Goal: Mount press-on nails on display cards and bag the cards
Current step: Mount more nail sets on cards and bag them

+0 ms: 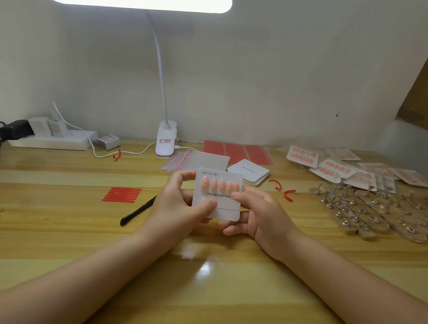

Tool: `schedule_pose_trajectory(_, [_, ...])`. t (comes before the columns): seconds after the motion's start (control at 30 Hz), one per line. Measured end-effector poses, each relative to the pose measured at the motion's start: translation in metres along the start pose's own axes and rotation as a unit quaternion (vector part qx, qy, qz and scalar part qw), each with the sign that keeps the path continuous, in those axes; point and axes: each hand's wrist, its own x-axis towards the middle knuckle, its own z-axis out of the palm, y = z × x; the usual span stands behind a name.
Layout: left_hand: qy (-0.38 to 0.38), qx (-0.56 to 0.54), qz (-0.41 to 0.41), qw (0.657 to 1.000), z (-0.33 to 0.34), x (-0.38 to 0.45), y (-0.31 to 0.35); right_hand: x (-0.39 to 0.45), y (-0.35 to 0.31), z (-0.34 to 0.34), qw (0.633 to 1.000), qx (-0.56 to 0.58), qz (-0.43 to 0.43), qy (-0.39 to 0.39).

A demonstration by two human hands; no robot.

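I am holding the display card (pixel 217 194) above the table (pixel 53 227), left hand (pixel 180 205) and right hand (pixel 257 214) pinching its edges; five nails (pixel 220 185) are mounted, the lower row is waiting, bagged cards (pixel 333 166) are lying far right.

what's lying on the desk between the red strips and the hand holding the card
A black pen-like tool lies slanted on the table between the red strips and the left hand, which holds the card. The head view shows this.
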Motion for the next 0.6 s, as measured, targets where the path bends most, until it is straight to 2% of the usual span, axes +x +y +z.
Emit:
schedule_pose_trajectory(0.13, [-0.007,0.04,0.019,0.999,-0.002,-0.001,0.0,-0.001,0.004,0.003,0.999,-0.027,-0.033,0.03])
schedule_pose_trajectory(0.27, [-0.019,0.093,0.06,0.994,-0.002,-0.004,0.0,-0.002,0.009,0.001,0.97,-0.207,-0.115,0.062])
schedule_pose_trajectory(0.37, [-0.034,0.155,0.069,0.985,-0.001,-0.006,-0.001,-0.001,0.011,0.0,0.958,-0.244,-0.124,0.087])
schedule_pose_trajectory(0.5, [-0.041,0.299,0.076,0.95,-0.002,-0.006,-0.005,0.001,0.012,-0.003,0.939,-0.303,-0.135,0.09])
schedule_pose_trajectory(0.6, [-0.038,0.366,0.076,0.927,0.0,-0.007,-0.006,0.003,0.012,-0.007,0.913,-0.375,-0.145,0.072])
